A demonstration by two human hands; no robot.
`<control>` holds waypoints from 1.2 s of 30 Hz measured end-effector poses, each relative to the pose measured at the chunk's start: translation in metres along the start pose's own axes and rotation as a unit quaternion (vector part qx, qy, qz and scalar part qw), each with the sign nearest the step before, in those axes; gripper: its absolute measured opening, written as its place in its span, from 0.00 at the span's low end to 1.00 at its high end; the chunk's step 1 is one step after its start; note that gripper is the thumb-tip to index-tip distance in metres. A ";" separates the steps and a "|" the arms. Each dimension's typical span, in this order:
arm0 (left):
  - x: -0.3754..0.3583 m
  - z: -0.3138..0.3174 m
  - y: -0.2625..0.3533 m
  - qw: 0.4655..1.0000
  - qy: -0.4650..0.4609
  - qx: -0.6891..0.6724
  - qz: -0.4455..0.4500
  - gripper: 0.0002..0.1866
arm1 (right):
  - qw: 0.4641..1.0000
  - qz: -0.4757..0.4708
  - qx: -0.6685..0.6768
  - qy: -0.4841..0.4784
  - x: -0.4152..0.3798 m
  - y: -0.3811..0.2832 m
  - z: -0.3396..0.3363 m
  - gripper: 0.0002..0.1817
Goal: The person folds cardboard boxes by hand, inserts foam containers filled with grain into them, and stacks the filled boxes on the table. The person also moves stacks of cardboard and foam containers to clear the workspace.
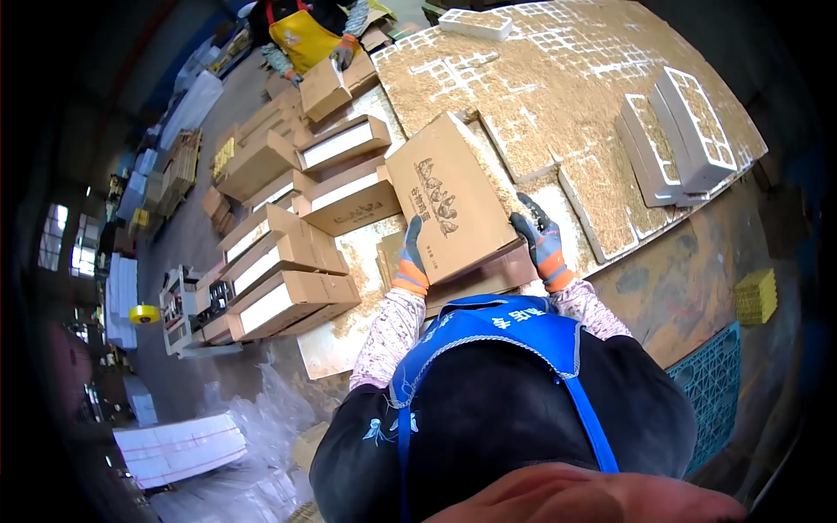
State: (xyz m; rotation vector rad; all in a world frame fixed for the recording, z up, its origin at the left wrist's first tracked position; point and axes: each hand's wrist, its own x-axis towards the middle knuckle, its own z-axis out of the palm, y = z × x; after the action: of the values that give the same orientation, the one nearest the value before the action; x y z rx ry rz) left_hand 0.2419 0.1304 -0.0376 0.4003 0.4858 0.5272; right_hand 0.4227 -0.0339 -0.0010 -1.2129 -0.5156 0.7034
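Observation:
A printed cardboard box (449, 196) lies tilted in front of my body, its face with dark drawings and lettering turned up. My left hand (411, 257), in a grey and orange glove, is pressed along its left side. On the opposite side my right hand (542, 242), gloved alike, grips the near right corner with its fingers on the edge. A brown, grainy filling shows along the box's right edge. Under its near end sits a darker brown cardboard piece (484, 275). White foam trays filled with brown grainy material (597, 213) lie just beyond my right hand.
Several open cartons with white foam inside (288, 253) stand to the left. Two foam trays (680, 131) stand on edge at the right. Across the table, a co-worker in a yellow apron (302, 39) handles a carton (327, 91). A teal pallet (711, 392) lies at the lower right.

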 end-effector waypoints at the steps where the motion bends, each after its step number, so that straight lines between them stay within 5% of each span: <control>1: 0.000 0.000 0.000 0.999 -0.006 -0.032 -0.014 0.24 | 0.994 -0.024 -0.102 -0.017 0.005 0.008 -0.004 0.18; 2: 0.001 -0.003 -0.001 0.999 -0.005 -0.036 -0.006 0.24 | 0.942 -0.190 -0.272 -0.045 0.006 0.007 0.002 0.15; 3: 0.005 -0.008 -0.005 0.997 -0.032 -0.064 0.019 0.25 | 0.834 -0.347 -0.423 -0.070 0.005 0.005 0.010 0.12; 4: 0.006 -0.012 -0.007 0.993 -0.059 -0.090 0.043 0.25 | 0.789 -0.398 -0.460 -0.086 0.000 -0.001 0.011 0.07; 5: 0.007 -0.014 -0.007 0.993 -0.059 -0.093 0.051 0.25 | 0.849 -0.298 -0.429 -0.083 -0.003 -0.005 0.019 0.06; 8: 0.007 -0.021 -0.002 0.988 -0.075 -0.096 0.091 0.28 | 0.822 -0.289 -0.466 -0.154 -0.004 -0.033 0.029 0.09; 10: 0.009 -0.024 -0.002 0.983 -0.100 -0.132 0.074 0.28 | 0.948 -0.242 -0.104 -0.179 -0.003 -0.021 0.029 0.17; 13: 0.017 -0.037 -0.006 0.973 -0.150 -0.162 0.067 0.33 | 0.992 -0.068 -0.006 -0.108 -0.015 -0.006 0.031 0.31; 15: 0.020 -0.039 -0.013 0.971 -0.144 -0.161 0.107 0.33 | 0.982 0.049 0.034 -0.182 -0.016 0.062 0.007 0.35; 17: 0.025 -0.050 -0.021 0.971 -0.156 -0.143 0.110 0.29 | 0.898 0.252 0.311 -0.182 -0.030 0.057 0.016 0.38; 18: 0.026 -0.052 -0.026 0.973 -0.162 -0.142 0.082 0.28 | 0.886 0.239 0.317 -0.240 -0.025 0.059 0.020 0.39; 19: 0.027 -0.055 -0.033 0.974 -0.168 -0.142 0.055 0.28 | 0.916 0.264 0.248 -0.173 -0.021 0.058 0.023 0.43; 23: 0.038 -0.070 -0.062 0.968 -0.219 -0.101 0.064 0.27 | 0.919 0.261 0.214 -0.203 -0.001 0.079 -0.010 0.52; 24: 0.032 -0.057 -0.059 0.929 -0.192 0.293 0.118 0.26 | 0.921 0.272 0.219 -0.172 -0.003 0.070 -0.006 0.52; 25: 0.026 -0.045 -0.057 0.740 -0.135 0.641 0.151 0.25 | 0.923 0.282 0.223 -0.141 -0.003 0.061 -0.003 0.52; 26: 0.024 -0.039 -0.059 0.434 -0.057 0.885 0.157 0.24 | 0.918 0.282 0.211 -0.181 0.001 0.058 -0.004 0.52; 30: 0.042 -0.076 -0.097 0.404 -0.075 0.886 0.214 0.23 | 0.972 0.200 0.017 -0.121 0.012 0.066 0.000 0.33; 31: 0.043 -0.096 -0.110 0.409 -0.074 0.886 0.208 0.23 | 0.975 0.168 -0.051 -0.135 0.017 0.082 -0.004 0.31; 32: 0.046 -0.116 -0.122 0.703 -0.106 0.684 0.163 0.22 | 0.967 0.234 -0.016 -0.098 0.020 0.091 -0.011 0.33; 33: 0.047 -0.127 -0.128 0.906 -0.122 0.393 0.101 0.20 | 0.953 0.296 0.019 -0.062 0.025 0.102 -0.019 0.35; 34: 0.019 -0.054 -0.076 0.690 -0.038 0.722 -0.040 0.20 | 0.925 0.365 0.087 -0.064 0.035 0.133 -0.043 0.38; 35: 0.026 -0.064 -0.074 0.691 -0.033 0.721 -0.041 0.20 | 0.928 0.352 0.109 -0.054 0.036 0.141 -0.047 0.40; 36: 0.032 -0.076 -0.074 0.855 0.050 0.494 -0.148 0.19 | 0.930 0.339 0.126 -0.068 0.036 0.141 -0.049 0.38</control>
State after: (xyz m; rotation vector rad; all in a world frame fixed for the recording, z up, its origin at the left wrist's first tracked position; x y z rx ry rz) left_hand 0.2539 0.1079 -0.1457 1.2658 0.8935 -0.0521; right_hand 0.4521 -0.0136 -0.1506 -1.0965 -0.0940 1.4050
